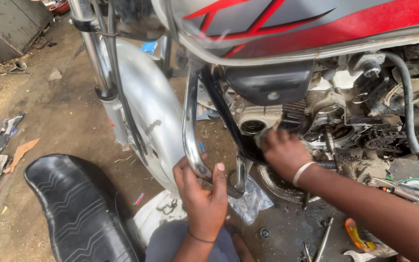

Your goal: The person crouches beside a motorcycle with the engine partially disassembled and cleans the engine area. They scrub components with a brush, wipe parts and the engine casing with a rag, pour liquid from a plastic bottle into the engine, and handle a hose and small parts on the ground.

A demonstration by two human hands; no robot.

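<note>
**Two hands in at the engine guard**

Left hand (202, 191) wraps around the lower bend of the curved chrome crash bar (189, 121), fingers curled over the polished tube and thumb up along it, a thin dark band at the wrist. The bar sweeps down in front of the engine, smooth and mirror-bright beside the broad silver front mudguard (149, 104), whose painted metal looks dusty.

Right hand (283, 153), a pale band on its wrist, is in against the grimy grey engine casing (316, 121), fingers bent and pressed to the metal just below the finned black block; whether it pinches anything I cannot tell. The casing is oily and rough, with an exposed chain sprocket (389, 138) beside it.

Above, the glossy grey fuel tank (287, 22) carries sharp red stripe graphics along its side. Bottom left, a black ribbed vinyl seat (73, 208) lies on the dirt floor (59, 111). A crumpled clear plastic bag (253, 199) sits under the bar, and an orange-handled tool (357, 235) lies on the oily ground bottom right.
</note>
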